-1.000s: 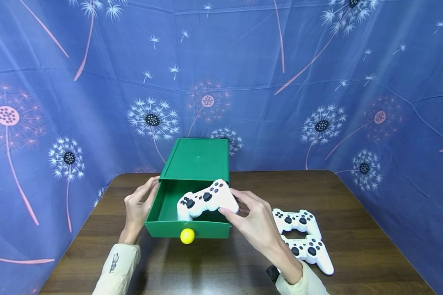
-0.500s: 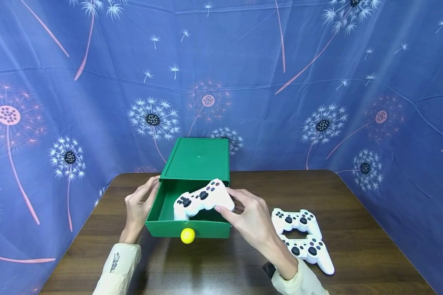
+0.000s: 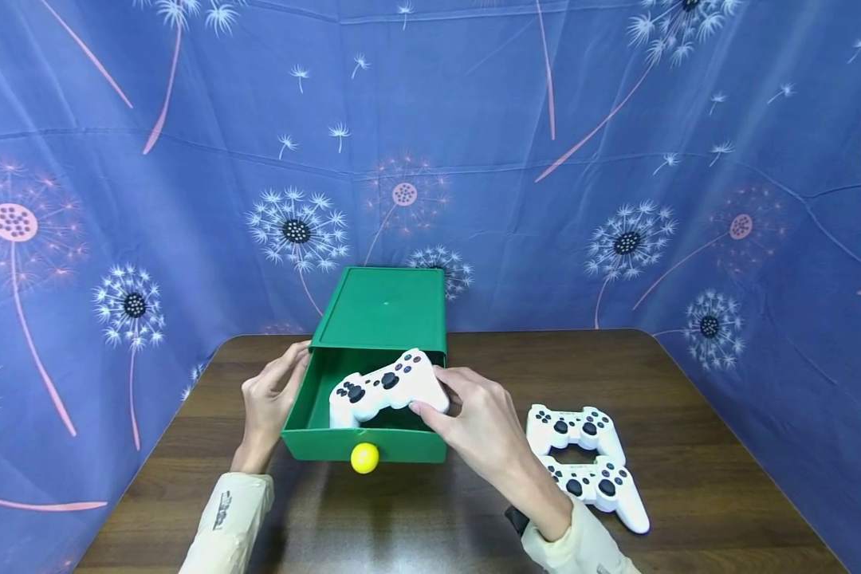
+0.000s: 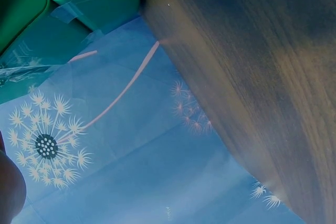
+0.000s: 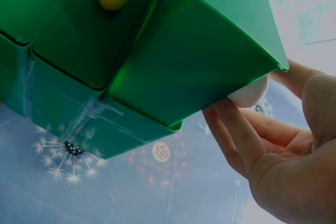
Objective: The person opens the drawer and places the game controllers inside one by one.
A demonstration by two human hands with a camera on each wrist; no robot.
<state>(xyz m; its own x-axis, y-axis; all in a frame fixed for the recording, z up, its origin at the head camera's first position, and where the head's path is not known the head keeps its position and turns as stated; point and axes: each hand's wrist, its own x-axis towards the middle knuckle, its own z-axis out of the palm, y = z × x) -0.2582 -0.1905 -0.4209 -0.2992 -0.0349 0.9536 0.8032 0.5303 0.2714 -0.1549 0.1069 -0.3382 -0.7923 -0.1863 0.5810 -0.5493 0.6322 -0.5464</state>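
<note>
our right hand pinches a white controller at the green drawer; our left hand, fingers extended, touches the cabinet; the sleeve lettering is unreadable.

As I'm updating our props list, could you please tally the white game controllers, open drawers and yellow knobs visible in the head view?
White game controllers: 3
Open green drawer: 1
Yellow knob: 1
Total: 5
</note>
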